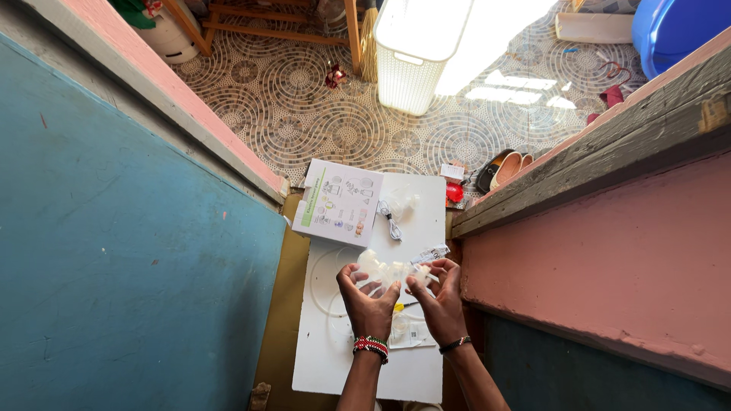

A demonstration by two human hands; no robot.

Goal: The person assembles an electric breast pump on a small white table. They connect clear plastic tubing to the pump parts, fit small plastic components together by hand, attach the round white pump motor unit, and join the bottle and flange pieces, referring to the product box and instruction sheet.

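Both hands, the left hand (367, 298) and the right hand (438, 297), are clamped on a clear plastic part (388, 272) above the white board's (411, 213) middle; a gentle, even pull seems best.

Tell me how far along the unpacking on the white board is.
Done: the white box lies on the white board, with a white cable and clear tubing already laid out beside it. In hand: the left hand and right hand hold a clear plastic packet together between them. Left: the packet looks unopened, though that is hard to tell, and another flat packet lies under the wrists.
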